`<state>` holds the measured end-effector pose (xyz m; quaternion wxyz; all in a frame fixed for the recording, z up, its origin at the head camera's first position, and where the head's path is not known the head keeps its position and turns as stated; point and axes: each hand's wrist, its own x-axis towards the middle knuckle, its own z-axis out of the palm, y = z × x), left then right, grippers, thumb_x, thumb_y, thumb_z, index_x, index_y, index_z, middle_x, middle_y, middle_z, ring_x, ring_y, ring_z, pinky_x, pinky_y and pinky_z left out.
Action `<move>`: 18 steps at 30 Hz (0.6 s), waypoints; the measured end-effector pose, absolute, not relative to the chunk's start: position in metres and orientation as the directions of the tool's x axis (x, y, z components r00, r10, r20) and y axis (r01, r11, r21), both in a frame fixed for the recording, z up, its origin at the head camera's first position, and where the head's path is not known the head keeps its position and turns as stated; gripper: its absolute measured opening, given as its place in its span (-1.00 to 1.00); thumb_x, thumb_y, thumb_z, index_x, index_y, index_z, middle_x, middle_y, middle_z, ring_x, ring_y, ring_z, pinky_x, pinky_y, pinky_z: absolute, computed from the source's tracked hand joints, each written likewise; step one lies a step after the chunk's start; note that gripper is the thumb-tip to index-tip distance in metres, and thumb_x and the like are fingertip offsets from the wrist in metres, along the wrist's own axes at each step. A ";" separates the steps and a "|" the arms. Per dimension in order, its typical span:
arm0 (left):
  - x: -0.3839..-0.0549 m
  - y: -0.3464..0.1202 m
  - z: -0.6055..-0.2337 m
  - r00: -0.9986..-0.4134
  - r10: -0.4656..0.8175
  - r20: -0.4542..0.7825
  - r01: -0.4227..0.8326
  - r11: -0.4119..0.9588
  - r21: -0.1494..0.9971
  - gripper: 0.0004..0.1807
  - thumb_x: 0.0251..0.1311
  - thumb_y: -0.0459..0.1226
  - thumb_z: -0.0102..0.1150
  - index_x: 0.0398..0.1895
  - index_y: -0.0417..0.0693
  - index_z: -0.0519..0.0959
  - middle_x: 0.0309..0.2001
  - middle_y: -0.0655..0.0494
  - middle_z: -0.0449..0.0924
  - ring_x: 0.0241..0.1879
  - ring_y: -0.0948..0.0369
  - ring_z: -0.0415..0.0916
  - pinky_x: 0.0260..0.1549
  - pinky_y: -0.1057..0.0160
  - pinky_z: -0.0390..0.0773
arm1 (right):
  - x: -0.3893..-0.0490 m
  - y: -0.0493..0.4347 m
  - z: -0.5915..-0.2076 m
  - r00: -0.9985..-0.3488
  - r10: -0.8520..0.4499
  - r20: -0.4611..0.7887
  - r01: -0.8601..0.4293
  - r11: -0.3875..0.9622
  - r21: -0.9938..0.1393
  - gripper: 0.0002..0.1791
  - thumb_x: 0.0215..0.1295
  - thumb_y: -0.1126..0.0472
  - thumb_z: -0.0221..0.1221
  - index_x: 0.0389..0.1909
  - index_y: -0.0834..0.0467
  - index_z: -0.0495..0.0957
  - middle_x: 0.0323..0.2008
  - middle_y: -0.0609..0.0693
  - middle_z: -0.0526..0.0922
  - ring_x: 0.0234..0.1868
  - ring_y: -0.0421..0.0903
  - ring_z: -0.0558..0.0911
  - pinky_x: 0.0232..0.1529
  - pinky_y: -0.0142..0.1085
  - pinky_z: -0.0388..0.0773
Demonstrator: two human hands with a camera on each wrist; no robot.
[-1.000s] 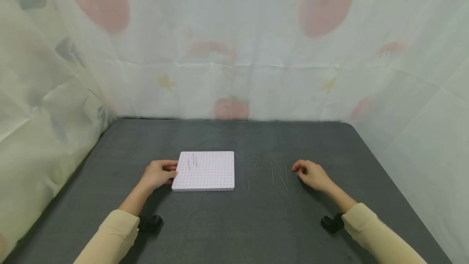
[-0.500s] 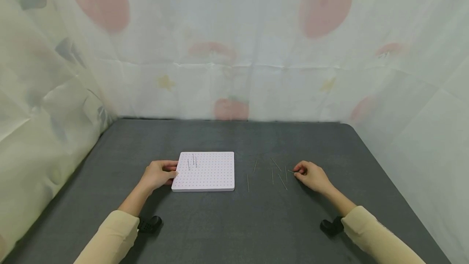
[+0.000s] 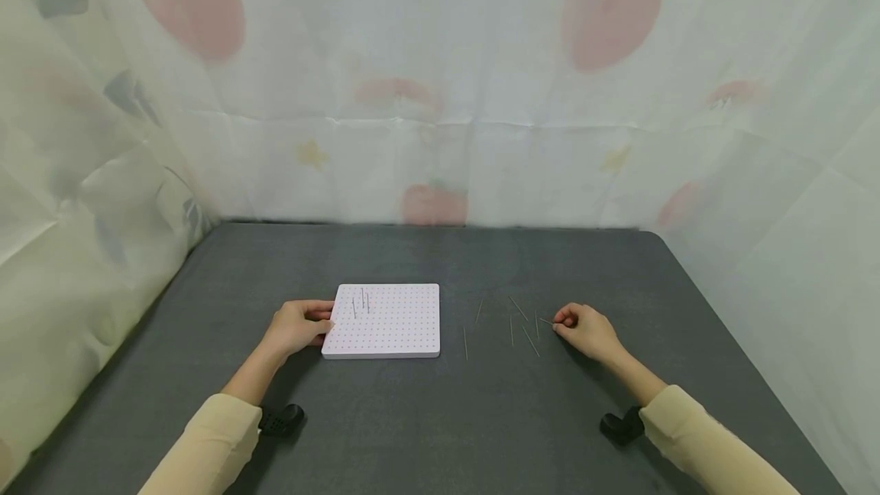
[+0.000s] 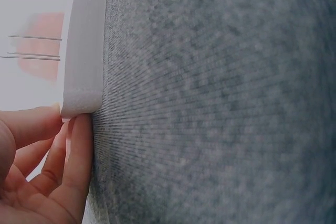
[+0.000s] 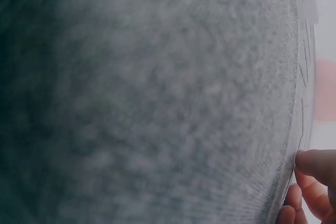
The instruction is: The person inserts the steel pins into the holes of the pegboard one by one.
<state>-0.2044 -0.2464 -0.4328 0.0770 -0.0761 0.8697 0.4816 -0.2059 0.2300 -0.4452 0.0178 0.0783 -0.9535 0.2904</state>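
A white pegboard (image 3: pixel 399 331) with rows of small holes lies flat on the dark table. Three thin metal pins (image 3: pixel 354 308) stand upright near its far left corner. My left hand (image 3: pixel 294 329) grips the board's left edge; in the left wrist view the thumb presses its top face and the fingers lie along its side. To the right, my right hand (image 3: pixel 584 331) pinches one end of a thin metal pin (image 3: pixel 545 320) between thumb and forefinger, low over the table. The pin's other end points left, and the pinched end is hidden by the fingertips.
Several loose metal pins (image 3: pixel 511 331) lie scattered between the board and the right hand. The dark grey table (image 3: pixel 440 426) has a patterned curtain (image 3: pixel 509 174) behind it and along both sides. A black wrist device (image 3: pixel 622 428) sits below the right sleeve.
My right hand has shifted slightly right and towards me, keeping the pin at its fingertips. The left hand, the board and the loose pins stay in place.
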 end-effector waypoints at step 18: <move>-0.204 -0.246 -0.430 -0.976 -0.050 -0.210 -0.204 0.533 0.821 -0.54 0.11 -0.40 0.16 0.13 -0.27 0.44 -0.08 -0.17 0.55 -0.34 0.22 0.58 -0.38 0.22 0.64 | -0.207 0.230 -0.446 -0.983 -0.153 0.101 -0.183 0.837 -0.516 -0.96 0.16 0.22 0.21 -0.38 0.10 0.58 -0.43 -0.05 0.51 -0.44 -0.16 0.41 -0.45 -0.29 0.31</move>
